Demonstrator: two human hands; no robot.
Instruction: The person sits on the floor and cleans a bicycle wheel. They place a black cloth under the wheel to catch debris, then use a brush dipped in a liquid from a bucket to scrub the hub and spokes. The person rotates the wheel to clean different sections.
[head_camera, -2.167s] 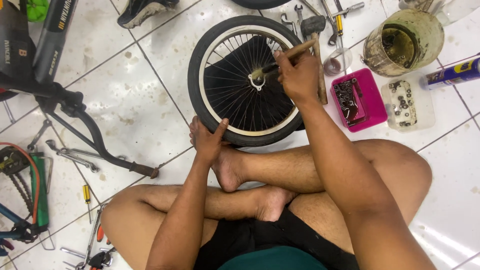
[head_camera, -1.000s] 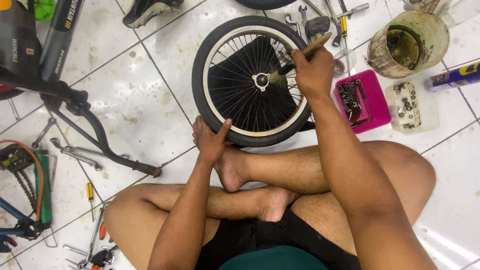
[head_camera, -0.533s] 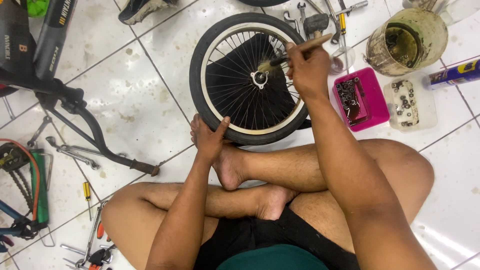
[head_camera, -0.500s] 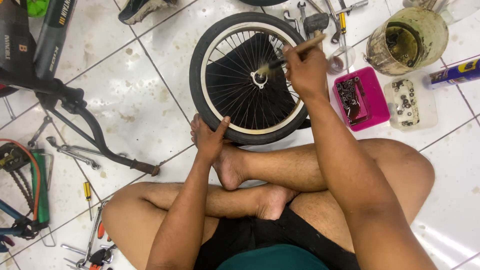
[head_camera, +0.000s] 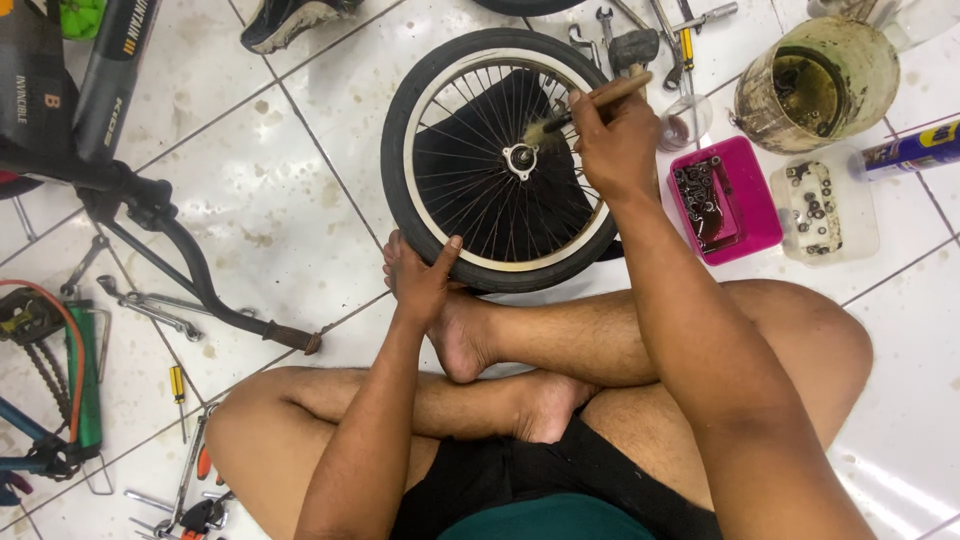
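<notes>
On the floor: I sit cross-legged on white tiles, so the work lies flat within reach of both arms
Wheel: small bicycle wheel lies on its side just ahead of my feet, hub facing up, which leaves the axle open to work on from above
Left hand: left hand rests on the near tyre edge, fingers loosely spread, thumb on the rubber, gripping nothing; I judge it steadies the wheel against turning
Right hand: right hand is closed around a wooden-handled brush, bristles touching beside the hub
Parts: pink tray and clear tray of small hardware sit just right of the wheel, near the brush arm
Pot: grimy container stands beyond them
</notes>
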